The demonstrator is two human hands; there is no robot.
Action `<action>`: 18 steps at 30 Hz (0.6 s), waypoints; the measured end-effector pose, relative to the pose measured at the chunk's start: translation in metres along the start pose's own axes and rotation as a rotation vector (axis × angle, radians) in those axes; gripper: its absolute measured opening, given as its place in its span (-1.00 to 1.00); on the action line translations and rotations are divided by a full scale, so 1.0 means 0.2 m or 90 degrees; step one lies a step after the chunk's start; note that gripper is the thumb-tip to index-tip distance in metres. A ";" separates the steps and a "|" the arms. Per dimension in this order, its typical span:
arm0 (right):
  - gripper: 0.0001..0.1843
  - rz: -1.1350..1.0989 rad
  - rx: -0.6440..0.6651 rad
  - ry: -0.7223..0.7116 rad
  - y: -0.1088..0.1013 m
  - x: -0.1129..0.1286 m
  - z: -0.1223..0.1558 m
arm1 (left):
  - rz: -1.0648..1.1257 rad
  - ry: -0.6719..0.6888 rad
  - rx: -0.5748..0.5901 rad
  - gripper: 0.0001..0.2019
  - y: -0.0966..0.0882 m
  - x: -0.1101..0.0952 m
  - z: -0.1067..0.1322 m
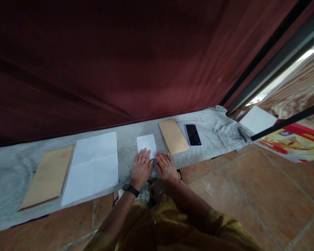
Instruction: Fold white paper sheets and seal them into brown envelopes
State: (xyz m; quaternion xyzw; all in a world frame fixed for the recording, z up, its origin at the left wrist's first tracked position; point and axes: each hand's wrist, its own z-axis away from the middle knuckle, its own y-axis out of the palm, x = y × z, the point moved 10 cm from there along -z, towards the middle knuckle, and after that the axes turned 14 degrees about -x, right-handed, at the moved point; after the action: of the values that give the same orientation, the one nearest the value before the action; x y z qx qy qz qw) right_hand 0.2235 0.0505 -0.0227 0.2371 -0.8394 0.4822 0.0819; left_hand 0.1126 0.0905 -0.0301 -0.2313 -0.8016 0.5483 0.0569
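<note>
Both hands lay flat and spread, palms down, gripping nothing. The left hand [141, 168] (a black band [131, 190] sat on its wrist) had its fingertips on the near edge of a small folded white paper [147, 142]. The right hand [166, 168] rested on the cloth just beside it, its fingers close to the paper's near right corner. The paper lay on a long grey cloth [10, 174] spread over a brown tiled floor [251, 188], along the foot of a dark red curtain [120, 62] that closed off the far side. On the cloth to the left were 1 large creased white sheet [93, 167] and, against its edge, 1 brown envelope [48, 176]. To the right lay a second brown envelope [173, 136] with a dark-screened phone [193, 134] just beside it. Farther right lay another white sheet [257, 119], and a black bar [287, 122] crossed in front of a red and yellow poster [295, 141].
</note>
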 end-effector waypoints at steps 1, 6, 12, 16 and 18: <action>-0.49 0.000 0.008 0.001 0.00 0.01 -0.01 | -0.001 0.000 0.000 -0.43 0.00 0.00 0.00; -0.49 -0.013 0.045 -0.006 0.05 0.05 -0.08 | -0.002 0.009 0.006 -0.43 0.01 0.01 0.01; -0.52 -0.001 0.031 -0.013 0.07 0.05 -0.08 | 0.001 0.006 0.002 -0.43 0.02 0.01 0.01; -0.51 0.012 0.009 -0.019 0.04 0.04 -0.05 | 0.009 0.004 -0.018 -0.44 -0.01 0.00 0.00; -0.51 0.015 0.005 -0.023 0.04 0.04 -0.04 | 0.010 0.005 -0.022 -0.43 -0.01 0.00 0.00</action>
State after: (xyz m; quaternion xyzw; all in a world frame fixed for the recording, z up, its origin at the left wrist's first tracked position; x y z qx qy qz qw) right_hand 0.2126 0.0574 -0.0214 0.2362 -0.8416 0.4819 0.0599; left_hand 0.1118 0.0896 -0.0282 -0.2409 -0.8090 0.5337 0.0513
